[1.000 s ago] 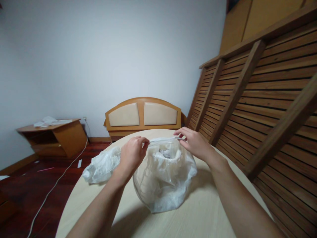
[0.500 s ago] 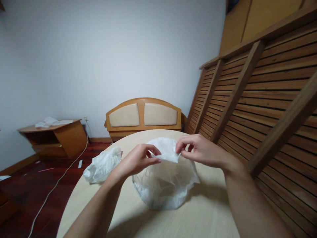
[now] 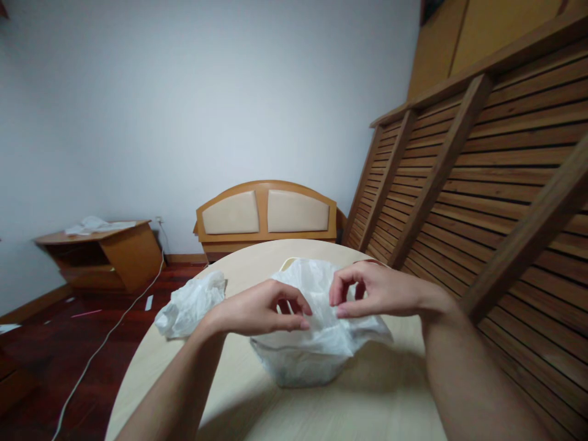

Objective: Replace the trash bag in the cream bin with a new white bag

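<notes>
A thin white plastic bag lies slumped over a rounded, bowl-like shape in the middle of the table. What is under or inside it cannot be made out. My left hand hovers over the bag's left side, thumb and curled fingers apart, holding nothing. Over the right side is my right hand, its fingers bent and parted from the thumb, also without anything in them. Behind the bag, part of a pale yellow curved edge peeks out. A reddish-brown edge shows just beyond my right hand.
A crumpled white plastic bag lies at the left of the round table. A wooden headboard stands against the wall, and slatted wooden panels lean at the right. A cable runs across the floor near a low cabinet.
Both hands have let go of the bag's raised edge and moved slightly down and toward me. The bag's upper part has dropped, uncovering the yellow and reddish-brown edges behind.
</notes>
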Tool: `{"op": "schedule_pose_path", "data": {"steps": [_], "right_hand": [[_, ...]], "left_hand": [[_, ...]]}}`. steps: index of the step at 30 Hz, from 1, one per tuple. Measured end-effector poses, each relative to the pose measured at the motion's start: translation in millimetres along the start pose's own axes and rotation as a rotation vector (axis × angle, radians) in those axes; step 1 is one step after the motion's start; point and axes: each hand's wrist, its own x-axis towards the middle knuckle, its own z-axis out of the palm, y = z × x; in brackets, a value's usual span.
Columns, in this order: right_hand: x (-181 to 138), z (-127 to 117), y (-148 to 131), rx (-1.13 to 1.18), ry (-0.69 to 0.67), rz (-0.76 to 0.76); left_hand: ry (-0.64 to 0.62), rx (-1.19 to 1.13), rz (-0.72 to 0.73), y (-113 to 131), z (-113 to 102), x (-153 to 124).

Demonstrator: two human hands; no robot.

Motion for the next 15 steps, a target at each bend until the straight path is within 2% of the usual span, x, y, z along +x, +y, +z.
{"op": "schedule_pose_path", "data": {"steps": [4, 6, 8, 10, 13, 15], "right_hand": [[5.8, -1.9, 18.6, -0.252, 0.268, 0.097], [8.9, 0.9, 29.6, -0.333, 0.344, 0.148], [11.2, 5.6, 37.2, -0.394, 0.391, 0.175], [13.1, 10.7, 39.7, -0.436, 0.388, 0.194], [16.3, 16.5, 37.2, -0.471, 0.364, 0.238], [19.0, 18.3, 36.6, -0.49, 0.372, 0.255]], "left_hand": [[0.423, 0.276, -0.07, -13.8, -3.8, 8.5], [0.55, 0.413, -0.124, -23.5, -4.2, 10.8], [0.574, 0.487, -0.203, -31.0, -3.5, 10.6], [0.522, 0.513, -0.273, -34.7, -2.5, 9.2], [0.463, 0.526, -0.299, -35.9, -1.2, 9.2], [0.485, 0.548, -0.299, -37.1, 0.2, 12.2]]}}
